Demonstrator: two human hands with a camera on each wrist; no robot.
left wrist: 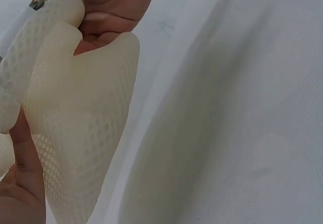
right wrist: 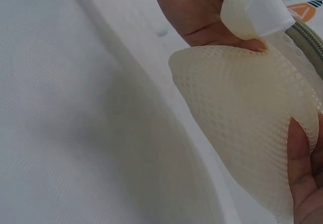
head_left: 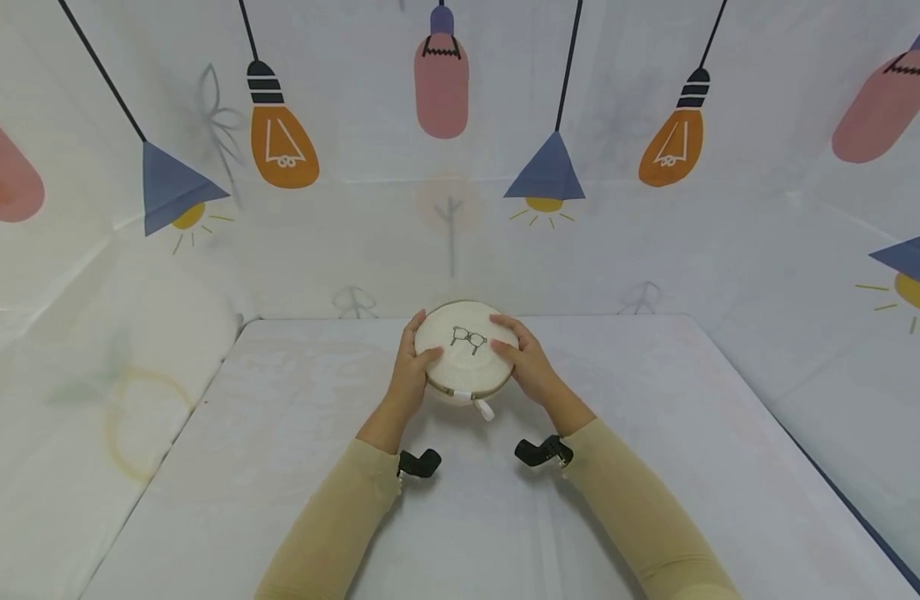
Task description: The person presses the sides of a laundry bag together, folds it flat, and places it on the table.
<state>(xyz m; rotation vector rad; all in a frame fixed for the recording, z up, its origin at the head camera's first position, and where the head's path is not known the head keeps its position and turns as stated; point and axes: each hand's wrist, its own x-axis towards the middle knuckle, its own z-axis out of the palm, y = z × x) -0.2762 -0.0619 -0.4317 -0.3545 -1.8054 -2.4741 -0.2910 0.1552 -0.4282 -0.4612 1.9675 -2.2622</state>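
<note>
A round, cream mesh laundry bag is held up over the white table, with a pair of glasses printed on its upper face. My left hand grips its left side, thumb on the face. Opposite, my right hand grips the right side, thumb and a finger lying over the face. A zipper runs round the rim, and a white tab hangs at the near edge. Both wrist views show the honeycomb mesh underside pressed in by fingers.
The white-covered table spreads beneath both arms. Behind it and along the sides hangs a white cloth backdrop printed with lamps and bulbs. Each wrist carries a black camera mount.
</note>
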